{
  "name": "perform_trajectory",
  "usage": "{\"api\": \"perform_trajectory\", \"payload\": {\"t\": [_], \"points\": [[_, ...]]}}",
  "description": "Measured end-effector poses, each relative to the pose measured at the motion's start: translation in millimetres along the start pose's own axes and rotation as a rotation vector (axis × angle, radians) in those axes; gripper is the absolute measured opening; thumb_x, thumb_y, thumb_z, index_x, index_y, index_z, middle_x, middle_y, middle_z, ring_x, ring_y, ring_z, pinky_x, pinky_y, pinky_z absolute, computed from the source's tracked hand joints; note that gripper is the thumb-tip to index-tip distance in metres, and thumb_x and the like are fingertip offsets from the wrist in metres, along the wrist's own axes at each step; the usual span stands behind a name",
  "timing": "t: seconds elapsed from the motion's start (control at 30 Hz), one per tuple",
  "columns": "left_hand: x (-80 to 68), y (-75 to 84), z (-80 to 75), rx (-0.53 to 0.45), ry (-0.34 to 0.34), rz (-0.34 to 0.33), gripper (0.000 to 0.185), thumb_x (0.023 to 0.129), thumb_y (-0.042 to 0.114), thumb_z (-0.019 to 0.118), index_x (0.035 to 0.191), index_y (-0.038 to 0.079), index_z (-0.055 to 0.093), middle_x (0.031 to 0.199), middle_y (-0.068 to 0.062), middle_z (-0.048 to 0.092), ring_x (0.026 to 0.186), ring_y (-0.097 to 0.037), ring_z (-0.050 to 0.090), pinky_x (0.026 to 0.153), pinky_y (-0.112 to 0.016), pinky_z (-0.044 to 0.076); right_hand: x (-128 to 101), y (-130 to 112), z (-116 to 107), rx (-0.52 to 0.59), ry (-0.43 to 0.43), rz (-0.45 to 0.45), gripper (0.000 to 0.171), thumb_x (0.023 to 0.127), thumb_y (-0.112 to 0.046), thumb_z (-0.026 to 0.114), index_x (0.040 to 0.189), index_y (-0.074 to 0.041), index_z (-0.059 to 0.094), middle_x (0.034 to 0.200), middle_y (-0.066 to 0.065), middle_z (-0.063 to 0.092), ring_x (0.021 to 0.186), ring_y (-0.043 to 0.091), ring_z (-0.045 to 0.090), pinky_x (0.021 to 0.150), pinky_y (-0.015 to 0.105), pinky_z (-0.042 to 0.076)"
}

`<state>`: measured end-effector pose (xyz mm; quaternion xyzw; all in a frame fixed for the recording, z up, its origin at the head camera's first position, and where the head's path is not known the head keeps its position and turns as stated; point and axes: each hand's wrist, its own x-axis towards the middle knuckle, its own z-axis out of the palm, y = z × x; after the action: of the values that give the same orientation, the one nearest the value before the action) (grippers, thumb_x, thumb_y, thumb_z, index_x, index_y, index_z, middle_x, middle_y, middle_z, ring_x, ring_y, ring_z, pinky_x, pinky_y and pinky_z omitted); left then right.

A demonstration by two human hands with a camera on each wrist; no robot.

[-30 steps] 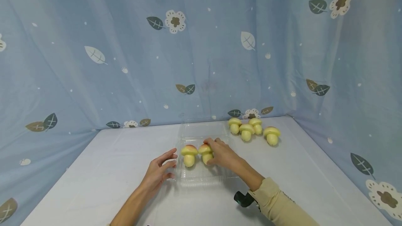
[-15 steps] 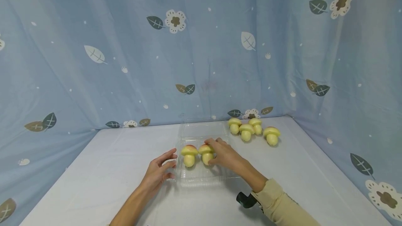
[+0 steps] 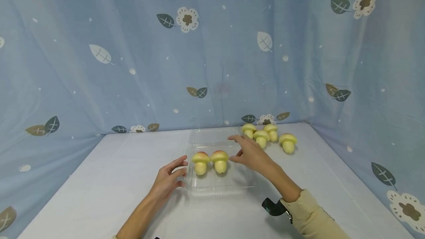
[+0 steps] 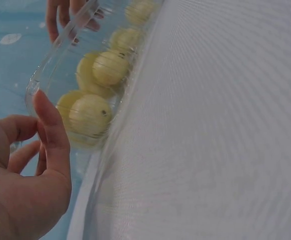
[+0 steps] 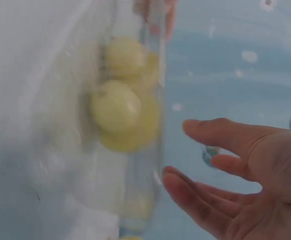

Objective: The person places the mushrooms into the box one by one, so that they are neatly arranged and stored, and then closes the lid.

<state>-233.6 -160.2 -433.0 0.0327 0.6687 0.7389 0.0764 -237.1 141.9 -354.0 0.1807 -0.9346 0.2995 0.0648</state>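
A white table (image 3: 99,194) is carrying everything, its cloth running up to a blue curtain at the back and sides. A clear tray (image 3: 216,185) is lying directly on it near the middle, open. Four mushrooms (image 3: 262,137) are sitting on the table behind and to the right of the tray, three bunched close and one just apart. A left forearm (image 3: 139,217) is resting on the cloth.

Right wrist view blurred around the clear tray (image 5: 153,150); left hand (image 4: 20,185) cut off by frame edge.
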Motion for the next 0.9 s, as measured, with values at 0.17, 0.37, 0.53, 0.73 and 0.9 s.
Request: {"api": "perform_trajectory", "payload": {"t": [0.17, 0.37, 0.53, 0.73, 0.9], "points": [[-1.3, 1.0, 0.6, 0.006, -0.002, 0.001, 0.053, 0.093, 0.009, 0.065, 0.144, 0.008, 0.049, 0.128, -0.010, 0.053, 0.087, -0.012, 0.055, 0.055, -0.023, 0.053, -4.4, 18.7, -18.2, -0.025, 0.097, -0.024, 0.058, 0.086, -0.025, 0.076, 0.139, -0.016, 0.053, 0.130, 0.013, 0.056, 0.081, 0.012, 0.067, 0.065, 0.024, 0.055], [-1.1, 0.1, -0.1, 0.017, 0.001, 0.003, 0.052, 0.094, 0.011, 0.065, 0.143, 0.010, 0.050, 0.130, -0.011, 0.052, 0.087, -0.011, 0.055, 0.056, -0.023, 0.053, -10.4, 45.2, -36.8, -0.041, 0.170, -0.005, 0.055, 0.087, -0.022, 0.075, 0.136, -0.011, 0.054, 0.127, 0.018, 0.059, 0.083, 0.020, 0.068, 0.067, 0.030, 0.057], [-0.5, -0.8, 0.2, 0.017, -0.004, -0.002, 0.053, 0.094, 0.012, 0.065, 0.144, 0.010, 0.049, 0.130, -0.011, 0.052, 0.086, -0.010, 0.055, 0.056, -0.022, 0.053, -13.3, 69.7, -47.5, -0.060, 0.185, 0.025, 0.053, 0.088, -0.022, 0.074, 0.136, -0.010, 0.055, 0.125, 0.022, 0.058, 0.084, 0.024, 0.070, 0.070, 0.037, 0.057], [1.3, -1.2, -0.1, 0.009, 0.003, 0.000, 0.052, 0.093, 0.013, 0.065, 0.143, 0.010, 0.050, 0.130, -0.010, 0.053, 0.086, -0.011, 0.055, 0.055, -0.022, 0.054, -15.2, 90.8, -59.5, -0.113, 0.199, 0.070, 0.054, 0.089, -0.023, 0.073, 0.136, -0.007, 0.054, 0.125, 0.026, 0.058, 0.085, 0.029, 0.068, 0.069, 0.042, 0.055], [0.5, -0.4, 0.2, 0.014, 0.000, -0.002, 0.053, 0.093, 0.013, 0.066, 0.144, 0.009, 0.049, 0.127, -0.009, 0.053, 0.086, -0.011, 0.055, 0.056, -0.022, 0.053, -18.6, 104.3, -64.0, -0.117, 0.199, 0.120, 0.058, 0.089, -0.024, 0.072, 0.138, -0.001, 0.050, 0.123, 0.028, 0.056, 0.087, 0.032, 0.067, 0.068, 0.041, 0.055]]}}
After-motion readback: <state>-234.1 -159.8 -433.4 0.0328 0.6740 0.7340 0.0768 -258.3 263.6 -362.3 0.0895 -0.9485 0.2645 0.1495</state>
